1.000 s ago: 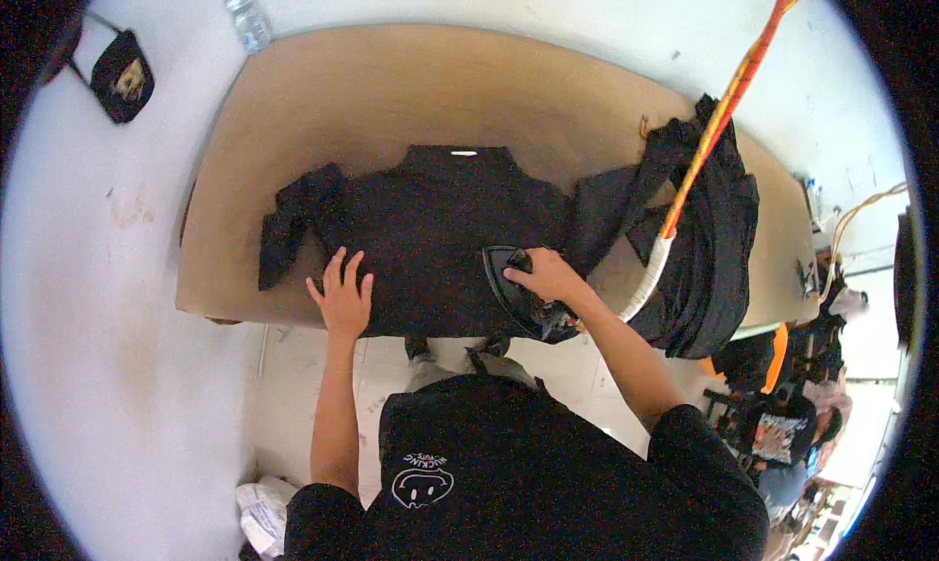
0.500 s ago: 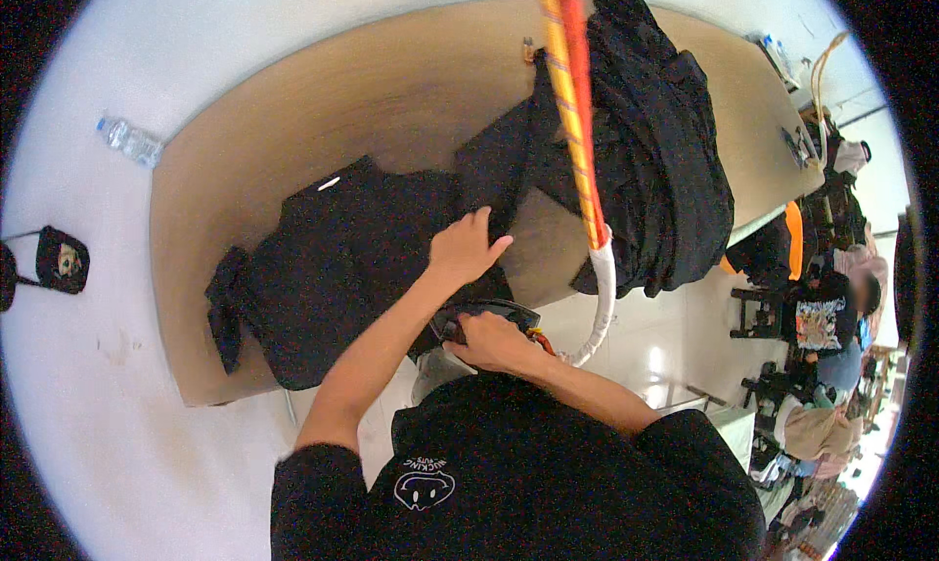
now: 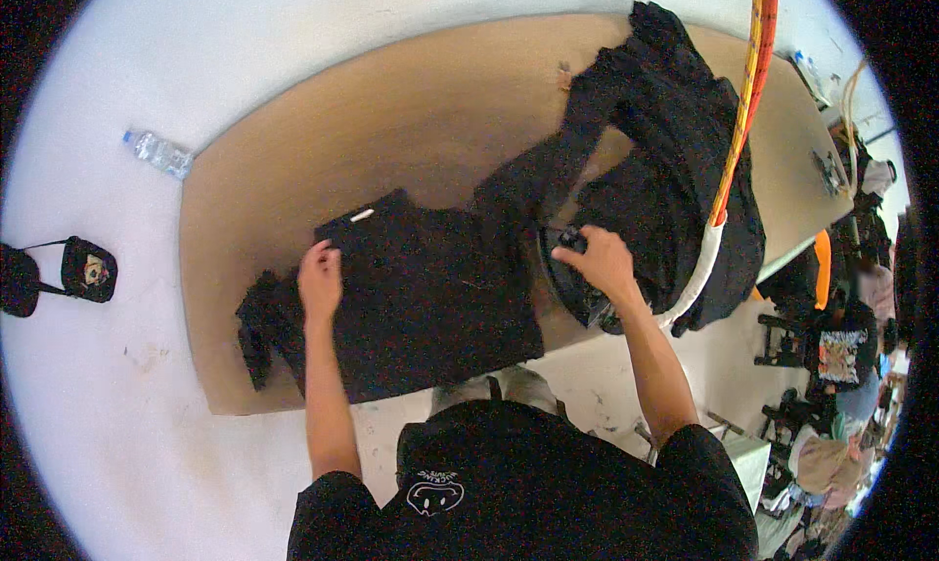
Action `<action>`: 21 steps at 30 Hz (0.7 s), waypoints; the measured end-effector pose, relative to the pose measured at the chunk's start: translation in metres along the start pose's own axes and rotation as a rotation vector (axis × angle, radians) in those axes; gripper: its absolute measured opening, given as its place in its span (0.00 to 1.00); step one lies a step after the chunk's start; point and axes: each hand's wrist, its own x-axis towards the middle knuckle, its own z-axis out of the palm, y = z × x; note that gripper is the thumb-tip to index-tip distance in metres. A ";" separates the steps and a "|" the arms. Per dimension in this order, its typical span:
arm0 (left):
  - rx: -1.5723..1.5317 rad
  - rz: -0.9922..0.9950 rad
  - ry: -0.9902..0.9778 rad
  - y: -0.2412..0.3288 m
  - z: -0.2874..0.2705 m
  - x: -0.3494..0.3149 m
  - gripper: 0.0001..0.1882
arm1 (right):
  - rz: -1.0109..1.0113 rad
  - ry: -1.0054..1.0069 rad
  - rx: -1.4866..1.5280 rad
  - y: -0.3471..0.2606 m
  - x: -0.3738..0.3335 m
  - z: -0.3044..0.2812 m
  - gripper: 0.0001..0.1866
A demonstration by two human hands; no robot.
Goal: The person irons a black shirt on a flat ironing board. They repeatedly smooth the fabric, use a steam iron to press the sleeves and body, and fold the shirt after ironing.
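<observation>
A black shirt (image 3: 430, 287) lies spread flat on the brown table (image 3: 391, 111). My left hand (image 3: 319, 279) rests flat on the shirt's left shoulder, fingers apart. My right hand (image 3: 599, 260) grips the handle of a dark clothes iron (image 3: 577, 282), which sits to the right of the shirt near the table's front edge. An orange and white cord (image 3: 736, 131) runs from the iron up toward the top right. One sleeve of the shirt stretches up toward a pile of black garments (image 3: 675, 160).
A plastic water bottle (image 3: 156, 153) lies on the white floor beyond the table's left corner. A small black bag (image 3: 86, 269) sits on the floor at far left. Chairs, clothing and a person crowd the right edge.
My right hand has carried the iron off the shirt to the right. My left hand has moved from the sleeve by the pile to the shirt's left shoulder. The view has swung.
</observation>
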 end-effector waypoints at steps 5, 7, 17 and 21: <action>0.584 0.122 0.027 -0.109 -0.057 0.011 0.20 | -0.384 0.383 -0.209 -0.114 0.057 0.055 0.23; 0.597 0.080 -0.071 -0.119 -0.063 0.012 0.17 | -0.311 0.037 -0.282 -0.147 0.072 0.096 0.20; 0.732 0.062 0.230 -0.103 -0.102 0.227 0.17 | -0.714 0.126 -0.032 -0.218 0.303 0.101 0.20; 0.572 0.087 0.476 -0.043 -0.069 0.240 0.23 | -0.482 -0.023 0.094 -0.183 0.332 0.045 0.36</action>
